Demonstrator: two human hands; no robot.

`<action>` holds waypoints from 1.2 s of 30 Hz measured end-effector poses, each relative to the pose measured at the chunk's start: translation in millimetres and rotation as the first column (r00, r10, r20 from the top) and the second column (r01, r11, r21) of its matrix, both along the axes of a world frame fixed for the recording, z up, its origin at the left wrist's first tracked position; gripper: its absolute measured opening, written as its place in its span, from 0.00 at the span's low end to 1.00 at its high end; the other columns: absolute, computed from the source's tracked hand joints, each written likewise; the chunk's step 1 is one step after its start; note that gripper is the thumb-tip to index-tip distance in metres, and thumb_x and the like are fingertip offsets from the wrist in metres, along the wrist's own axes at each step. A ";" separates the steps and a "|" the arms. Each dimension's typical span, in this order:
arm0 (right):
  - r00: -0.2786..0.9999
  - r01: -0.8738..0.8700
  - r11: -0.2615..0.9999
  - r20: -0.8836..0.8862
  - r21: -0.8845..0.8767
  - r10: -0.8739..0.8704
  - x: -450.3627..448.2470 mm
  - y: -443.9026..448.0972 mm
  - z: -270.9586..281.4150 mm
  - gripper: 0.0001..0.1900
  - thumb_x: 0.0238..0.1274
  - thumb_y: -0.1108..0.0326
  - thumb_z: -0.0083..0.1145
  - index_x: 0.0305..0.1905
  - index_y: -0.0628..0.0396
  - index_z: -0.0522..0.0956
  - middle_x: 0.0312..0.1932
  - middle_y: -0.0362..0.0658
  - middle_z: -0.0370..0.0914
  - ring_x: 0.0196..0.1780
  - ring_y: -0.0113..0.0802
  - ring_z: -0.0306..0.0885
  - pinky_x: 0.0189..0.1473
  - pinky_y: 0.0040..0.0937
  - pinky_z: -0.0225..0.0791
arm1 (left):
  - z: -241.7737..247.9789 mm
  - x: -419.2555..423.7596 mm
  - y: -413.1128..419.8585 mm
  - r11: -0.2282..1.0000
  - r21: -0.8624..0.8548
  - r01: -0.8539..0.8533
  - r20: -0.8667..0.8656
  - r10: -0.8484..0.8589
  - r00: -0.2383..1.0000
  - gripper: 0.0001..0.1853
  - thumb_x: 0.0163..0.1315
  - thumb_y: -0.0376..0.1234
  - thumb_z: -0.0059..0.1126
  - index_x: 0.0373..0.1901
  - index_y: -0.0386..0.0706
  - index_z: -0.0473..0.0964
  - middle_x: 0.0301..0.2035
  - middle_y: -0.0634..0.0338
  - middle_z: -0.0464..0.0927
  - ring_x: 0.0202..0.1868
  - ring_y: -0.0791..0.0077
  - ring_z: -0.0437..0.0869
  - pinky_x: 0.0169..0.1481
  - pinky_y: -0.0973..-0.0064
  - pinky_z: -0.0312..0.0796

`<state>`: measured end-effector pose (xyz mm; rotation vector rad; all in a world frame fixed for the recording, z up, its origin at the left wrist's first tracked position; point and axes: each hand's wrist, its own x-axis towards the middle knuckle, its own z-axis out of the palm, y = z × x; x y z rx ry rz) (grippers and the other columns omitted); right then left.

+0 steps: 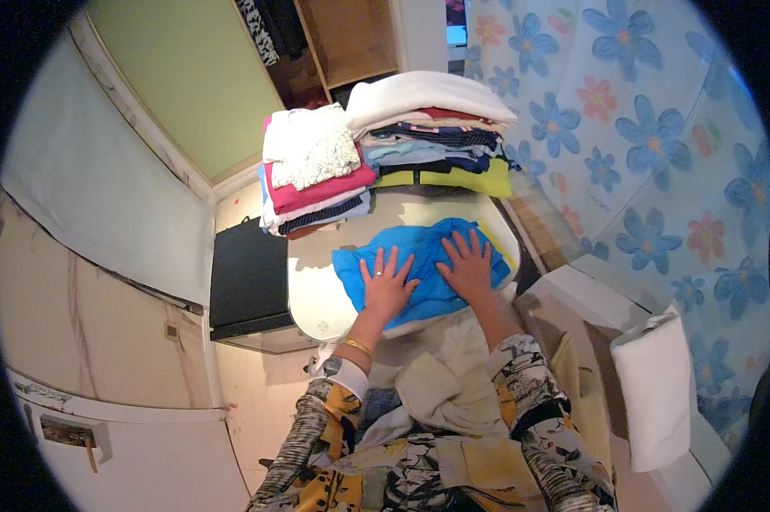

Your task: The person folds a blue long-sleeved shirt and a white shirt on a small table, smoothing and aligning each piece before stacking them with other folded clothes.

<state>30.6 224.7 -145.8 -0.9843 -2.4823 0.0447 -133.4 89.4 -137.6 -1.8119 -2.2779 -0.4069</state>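
A bright blue cloth garment (417, 256) lies spread, somewhat wrinkled, on a small white table (317, 313). My left hand (388, 285) rests flat on its left part, fingers apart, with a ring on one finger and a gold-coloured bracelet at the wrist. On the right part of the blue cloth lies my right hand (469, 265), palm down and fingers spread. Neither hand grips the cloth. A yellow edge shows beside the cloth at the table's right. Cream fabric (449, 384) is heaped between my forearms, over my lap.
Two stacks of folded clothes stand at the table's far side, one topped by a crackle-patterned white cloth (311, 144), the other by a thick white one (429, 99). A black box-like cabinet (247, 275) is at left. A white roll (653, 390) lies at right, near a flowered curtain (653, 141).
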 end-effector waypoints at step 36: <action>0.929 -0.305 0.946 0.251 0.106 0.271 6.4 -15.9 -5.7 0.26 0.51 0.68 0.58 0.59 0.38 0.74 0.65 0.42 0.68 0.64 0.53 0.66 0.57 0.60 0.63 | 29.8 44.6 -29.9 0.930 -0.361 -0.070 0.048 0.094 0.994 0.42 0.50 0.53 0.66 0.65 0.47 0.64 0.65 0.41 0.61 0.69 0.40 0.57 0.62 0.30 0.54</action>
